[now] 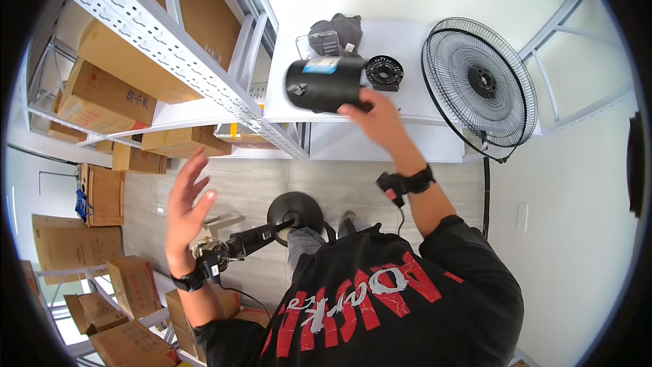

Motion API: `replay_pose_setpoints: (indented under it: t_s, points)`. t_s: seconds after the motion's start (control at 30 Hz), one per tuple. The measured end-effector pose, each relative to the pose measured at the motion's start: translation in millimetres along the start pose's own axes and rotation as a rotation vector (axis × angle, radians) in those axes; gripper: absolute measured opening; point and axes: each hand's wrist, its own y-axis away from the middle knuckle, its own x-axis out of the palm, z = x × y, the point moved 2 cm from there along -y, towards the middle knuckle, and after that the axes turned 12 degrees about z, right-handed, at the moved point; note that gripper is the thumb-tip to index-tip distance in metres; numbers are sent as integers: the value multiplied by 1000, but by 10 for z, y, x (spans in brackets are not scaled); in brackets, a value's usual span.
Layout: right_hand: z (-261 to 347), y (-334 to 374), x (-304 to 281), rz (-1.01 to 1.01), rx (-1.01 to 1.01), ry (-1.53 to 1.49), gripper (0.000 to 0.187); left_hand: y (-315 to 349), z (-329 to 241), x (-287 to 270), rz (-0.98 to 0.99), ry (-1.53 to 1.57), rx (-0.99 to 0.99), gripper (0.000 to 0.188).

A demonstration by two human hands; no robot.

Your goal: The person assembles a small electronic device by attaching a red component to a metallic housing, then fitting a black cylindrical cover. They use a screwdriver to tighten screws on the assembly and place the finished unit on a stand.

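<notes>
A black cylinder (319, 87) with a blue-and-white label is tilted on its side over the white shelf, slightly blurred. My right hand (380, 119) grips it at its right end, thumb below; the fingertips are partly hidden. Raised on the left, my left hand (187, 211) is empty, its fingers apart. Below that hand is the motor end (214, 253) of a black fan stand, whose round base (295, 211) rests on the floor by my feet. A black slotted round part (384, 72) lies right of the cylinder. Behind the cylinder sits a dark grey cloth bundle (343, 30).
A large black wire fan grille (482, 85) leans at the right end of the white shelf (411, 34). White metal racking (183, 47) with several cardboard boxes (109, 95) rises at the left. More boxes (132, 285) stand at the lower left.
</notes>
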Motion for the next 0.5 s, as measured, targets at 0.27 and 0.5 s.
replay_pose_setpoints:
  t_s: [0.27, 0.5]
  points:
    - [-1280, -1377, -1472, -426, 180, 80, 33, 1445, 958, -722, -569, -88, -158, 20]
    - [-2100, -1998, -1785, -94, 465, -71, 54, 3143, 1036, -76, -1177, 94, -366, 14]
